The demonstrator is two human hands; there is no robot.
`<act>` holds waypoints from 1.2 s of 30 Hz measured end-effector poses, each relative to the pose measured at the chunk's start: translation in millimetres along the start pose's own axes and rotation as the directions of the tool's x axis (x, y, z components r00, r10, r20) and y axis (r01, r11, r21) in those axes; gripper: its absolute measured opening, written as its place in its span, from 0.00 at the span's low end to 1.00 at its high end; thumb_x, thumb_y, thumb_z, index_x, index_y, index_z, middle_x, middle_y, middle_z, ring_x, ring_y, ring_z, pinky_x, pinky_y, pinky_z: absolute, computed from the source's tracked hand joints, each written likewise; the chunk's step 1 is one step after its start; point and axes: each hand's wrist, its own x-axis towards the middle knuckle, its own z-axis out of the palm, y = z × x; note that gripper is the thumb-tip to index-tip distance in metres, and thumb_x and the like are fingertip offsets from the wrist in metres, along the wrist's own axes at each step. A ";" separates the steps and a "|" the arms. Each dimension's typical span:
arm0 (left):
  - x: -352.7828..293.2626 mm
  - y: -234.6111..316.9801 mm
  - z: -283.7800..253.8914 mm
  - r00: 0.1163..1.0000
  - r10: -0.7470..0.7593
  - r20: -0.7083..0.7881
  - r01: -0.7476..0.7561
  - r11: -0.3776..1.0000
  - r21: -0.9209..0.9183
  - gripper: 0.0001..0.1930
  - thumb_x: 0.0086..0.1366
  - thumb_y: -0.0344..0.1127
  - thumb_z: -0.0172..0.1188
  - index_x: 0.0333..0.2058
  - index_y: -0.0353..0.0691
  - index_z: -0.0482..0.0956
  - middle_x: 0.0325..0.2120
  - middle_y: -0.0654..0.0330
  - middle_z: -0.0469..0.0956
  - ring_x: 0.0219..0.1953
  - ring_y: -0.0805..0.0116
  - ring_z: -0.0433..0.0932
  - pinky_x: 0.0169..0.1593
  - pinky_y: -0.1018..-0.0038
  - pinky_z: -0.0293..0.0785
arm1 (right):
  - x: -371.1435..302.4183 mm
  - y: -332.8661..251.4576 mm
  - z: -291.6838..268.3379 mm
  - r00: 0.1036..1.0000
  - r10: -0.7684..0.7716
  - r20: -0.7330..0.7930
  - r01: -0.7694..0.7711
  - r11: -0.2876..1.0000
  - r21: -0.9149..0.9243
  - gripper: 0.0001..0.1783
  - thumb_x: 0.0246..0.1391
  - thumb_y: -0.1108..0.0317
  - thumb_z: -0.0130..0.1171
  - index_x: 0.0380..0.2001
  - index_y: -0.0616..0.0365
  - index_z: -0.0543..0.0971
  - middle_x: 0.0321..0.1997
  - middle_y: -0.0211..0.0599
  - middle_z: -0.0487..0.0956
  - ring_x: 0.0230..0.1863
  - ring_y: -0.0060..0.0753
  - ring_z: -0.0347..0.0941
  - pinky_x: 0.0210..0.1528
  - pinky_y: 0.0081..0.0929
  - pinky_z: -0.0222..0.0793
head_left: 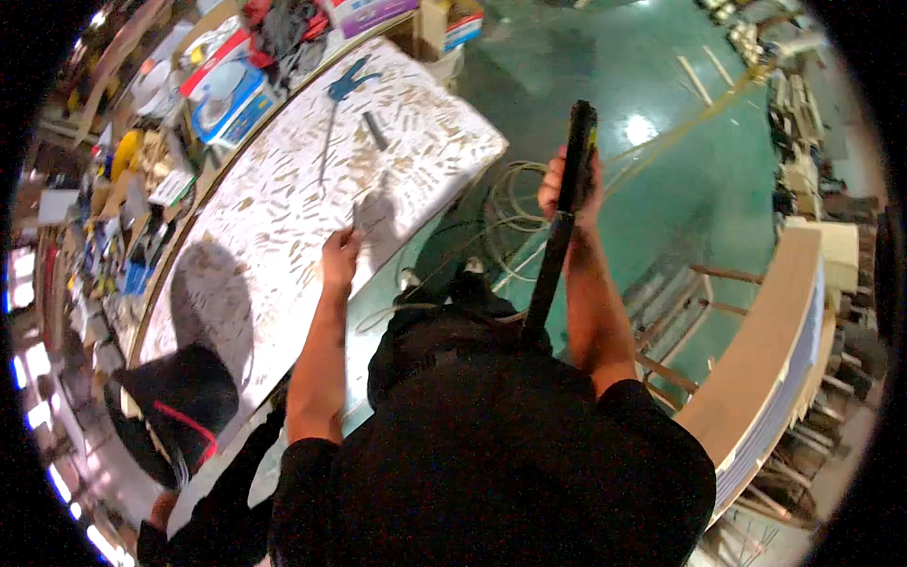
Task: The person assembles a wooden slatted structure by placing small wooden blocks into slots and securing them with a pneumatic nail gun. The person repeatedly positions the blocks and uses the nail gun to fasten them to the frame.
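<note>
Workshop floor of glossy green [652, 90], bordered at left by a long white tabletop strewn with short brown marks [463, 142]. Right hand [578, 189]: fingers wrapped closed around a long, straight black bar with a touch of yellow near its upper end [553, 269]; the bar stands clear of the tabletop, in front of the wearer's body. Left hand [341, 253]: fingers curled at the table's near edge, with a narrow grey sliver [357, 215] beside the fingertips; whether it is gripped cannot be told. On the tabletop lie a dark grey flat strip [375, 130] and a blue clamp-like tool with a thin rod [350, 83], both unheld. A pale coiled hose [515, 194] rests on the floor. Stage, as judged: the bar is already in hand, not yet set down; what remains cannot be determined.
</note>
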 end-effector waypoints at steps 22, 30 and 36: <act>-93.8 328.7 162.8 0.865 0.492 -0.096 -0.464 0.859 0.215 0.14 0.65 0.30 0.64 0.49 0.33 0.81 0.30 0.56 0.82 0.30 0.71 0.80 0.36 0.73 0.77 | 48.1 29.4 30.3 0.955 0.121 -0.269 -0.252 0.810 -0.530 0.36 0.64 0.32 0.46 0.23 0.56 0.76 0.19 0.32 0.75 0.19 0.25 0.68 0.23 0.22 0.63; -96.8 330.9 162.7 0.765 0.644 0.009 -0.596 0.703 0.388 0.17 0.65 0.29 0.64 0.52 0.31 0.79 0.33 0.51 0.77 0.32 0.60 0.80 0.37 0.70 0.78 | 45.0 31.8 40.1 0.945 0.064 -0.321 -0.224 0.841 -0.493 0.33 0.65 0.35 0.47 0.27 0.56 0.78 0.20 0.30 0.76 0.19 0.24 0.68 0.23 0.21 0.63; -86.8 353.8 167.2 0.728 0.654 0.208 -0.653 0.567 0.503 0.20 0.70 0.41 0.59 0.54 0.32 0.78 0.42 0.46 0.73 0.41 0.48 0.78 0.45 0.61 0.77 | 44.8 36.7 33.4 0.966 0.135 -0.222 -0.180 0.963 -0.200 0.22 0.68 0.43 0.51 0.45 0.48 0.80 0.35 0.23 0.82 0.31 0.21 0.80 0.32 0.23 0.76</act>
